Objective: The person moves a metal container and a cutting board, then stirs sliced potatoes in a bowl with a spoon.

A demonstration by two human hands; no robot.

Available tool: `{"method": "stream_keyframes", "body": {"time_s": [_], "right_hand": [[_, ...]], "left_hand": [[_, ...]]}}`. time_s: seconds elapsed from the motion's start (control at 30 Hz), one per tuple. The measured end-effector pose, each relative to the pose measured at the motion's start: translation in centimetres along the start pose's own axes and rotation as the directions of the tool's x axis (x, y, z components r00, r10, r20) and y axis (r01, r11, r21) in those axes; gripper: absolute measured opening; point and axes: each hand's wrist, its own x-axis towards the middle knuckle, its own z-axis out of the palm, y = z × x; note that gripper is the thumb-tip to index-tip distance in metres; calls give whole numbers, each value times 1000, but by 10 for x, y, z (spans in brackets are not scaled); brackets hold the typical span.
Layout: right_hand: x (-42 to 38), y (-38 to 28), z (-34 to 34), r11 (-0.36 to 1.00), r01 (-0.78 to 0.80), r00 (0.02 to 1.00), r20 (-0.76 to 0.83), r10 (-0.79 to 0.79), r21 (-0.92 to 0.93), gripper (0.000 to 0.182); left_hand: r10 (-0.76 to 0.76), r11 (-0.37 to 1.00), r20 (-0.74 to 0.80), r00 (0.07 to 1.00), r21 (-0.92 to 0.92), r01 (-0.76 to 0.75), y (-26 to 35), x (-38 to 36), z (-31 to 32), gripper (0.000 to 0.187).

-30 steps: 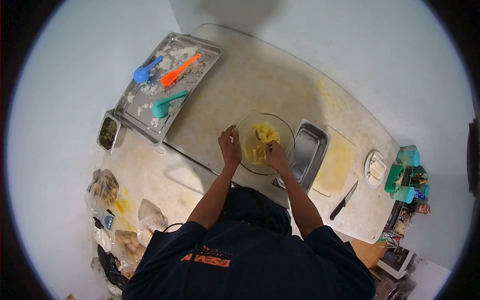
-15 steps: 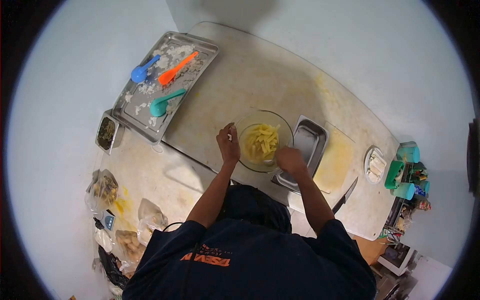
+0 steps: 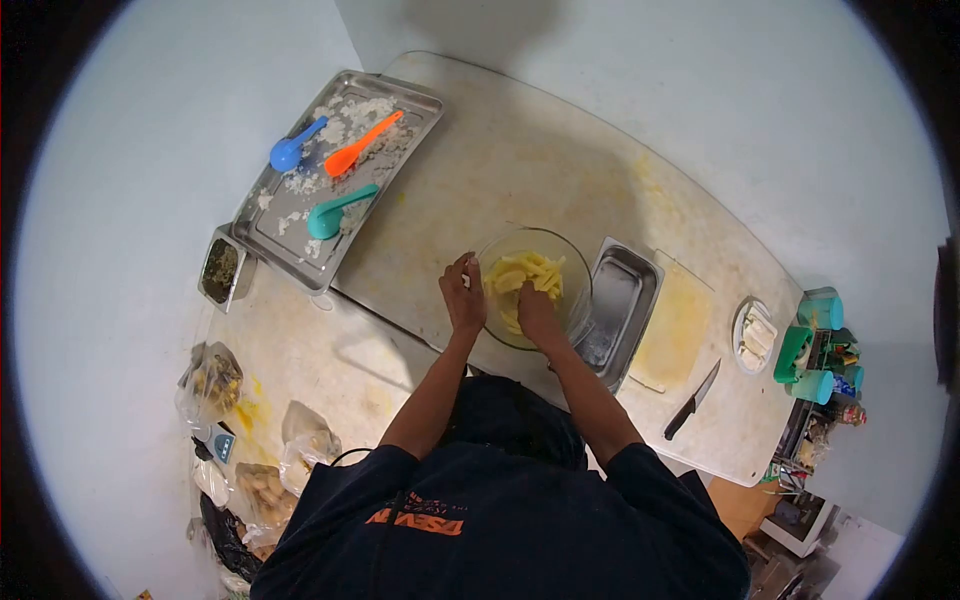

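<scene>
A clear glass bowl (image 3: 578, 268) stands near the table's front edge, with pale yellow cut strips (image 3: 540, 268) and some liquid in it. My left hand (image 3: 463, 297) is at the bowl's left side, fingers curled at its rim. Inside the bowl is my right hand (image 3: 538, 315), its fingers bunched and pointing down into the strips, the fingertips hidden among them. Right beside the bowl is a rectangular metal pan (image 3: 632, 300), with some moisture in its near end.
At the back left, a metal tray (image 3: 290, 255) bears white crumbs and blue, orange and green scoops. To the right are a yellow-stained board (image 3: 672, 335), a knife (image 3: 692, 402), and a plate (image 3: 740, 335) of white pieces. Filled plastic bags (image 3: 210, 385) lie at left.
My right hand has moved left from the bowl's right rim into the strips. My left hand has stayed at the left rim.
</scene>
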Motion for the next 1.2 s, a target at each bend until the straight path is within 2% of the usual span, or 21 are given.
{"method": "stream_keyframes", "body": {"time_s": [0.1, 0.3, 0.4, 0.5, 0.6, 0.67, 0.7, 0.8, 0.9, 1.0, 1.1, 1.2], "right_hand": [[7, 7, -11, 985, -149, 988, 56, 145, 84, 15], [3, -2, -67, 906, -321, 947, 79, 312, 274, 19], [-4, 3, -90, 907, -362, 932, 101, 348, 215, 20], [-10, -2, -119, 940, -236, 971, 106, 216, 247, 16], [-7, -12, -141, 990, -114, 909, 392, 140, -88, 18], [-9, -21, -145, 974, 46, 882, 467, 65, -221, 17], [-9, -26, -144, 951, 130, 861, 508, 31, -279, 17], [3, -40, -129, 937, 139, 804, 589, 83, -321, 16], [4, -18, -79, 944, 178, 815, 579, 17, -278, 18], [3, -15, -46, 982, 81, 878, 478, 9, -168, 20], [4, -16, -24, 994, -71, 947, 308, 92, -78, 21], [16, -15, -26, 962, -270, 923, 295, 246, 45, 23]], "left_hand": [[-19, 1000, 8, 1000, -13, 19, 3, -1, 0, 30], [-4, 1000, 7, 1000, -10, 4, 0, -1, 1, 30], [-43, 999, 15, 999, -20, 43, 1, 0, 0, 37], [-55, 998, 16, 998, -17, 56, 4, -1, -1, 38], [-51, 999, 18, 999, 20, 50, 1, 0, 0, 38], [-33, 999, 17, 999, 16, 33, 1, 0, 0, 39], [-24, 1000, 14, 1000, 14, 24, 0, 0, 0, 39], [0, 999, 12, 1000, 45, 0, -4, 0, 1, 38], [-19, 1000, 16, 1000, -4, 19, -2, 0, 1, 31], [-11, 1000, 11, 1000, 13, 11, 0, 1, 1, 31], [-13, 1000, 25, 1000, 22, 13, 2, 1, 0, 31], [8, 1000, 5, 1000, 8, -8, 2, 0, 0, 31]]}}
